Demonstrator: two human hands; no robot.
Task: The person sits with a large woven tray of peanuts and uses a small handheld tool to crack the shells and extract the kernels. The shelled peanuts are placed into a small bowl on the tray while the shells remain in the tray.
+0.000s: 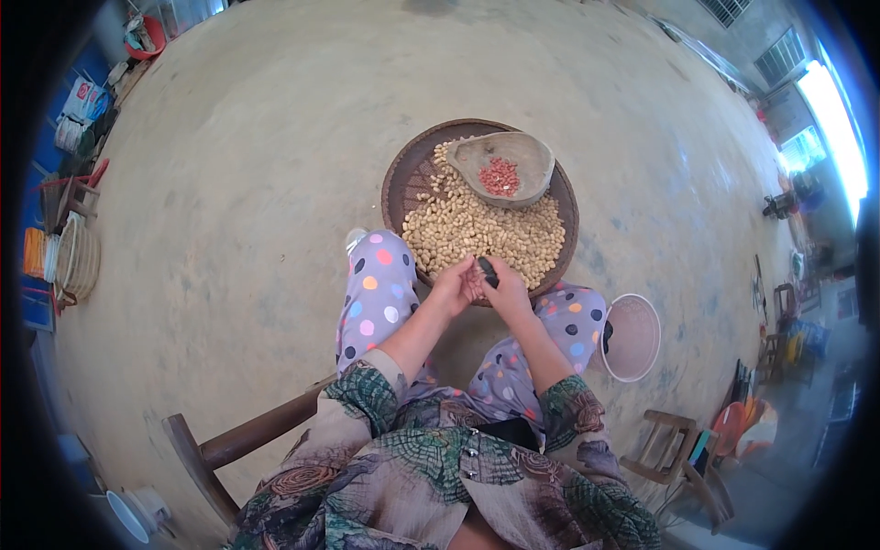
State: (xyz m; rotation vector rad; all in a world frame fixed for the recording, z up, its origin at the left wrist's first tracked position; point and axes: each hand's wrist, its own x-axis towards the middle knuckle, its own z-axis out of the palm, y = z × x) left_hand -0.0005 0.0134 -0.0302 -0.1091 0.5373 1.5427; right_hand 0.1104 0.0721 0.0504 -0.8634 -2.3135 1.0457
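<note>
My right hand (509,289) is closed around a small black hand tool (488,272), held near the front rim of a round woven basket tray (394,199). Beside it, almost touching, my left hand (454,287) is cupped with its fingers curled; what lies in its palm is too small to make out. Unshelled peanuts (481,230) are heaped across the tray under and beyond both hands. A pear-shaped wooden bowl (536,155) rests on the heap at the far right, with red peanut kernels (499,177) inside.
A pale plastic bucket (632,338) stands on the concrete floor (261,172) right of my knee. A wooden chair frame (254,430) is at my left side. Another small wooden chair (660,447) stands at the lower right. Baskets (77,258) and bags line the left wall.
</note>
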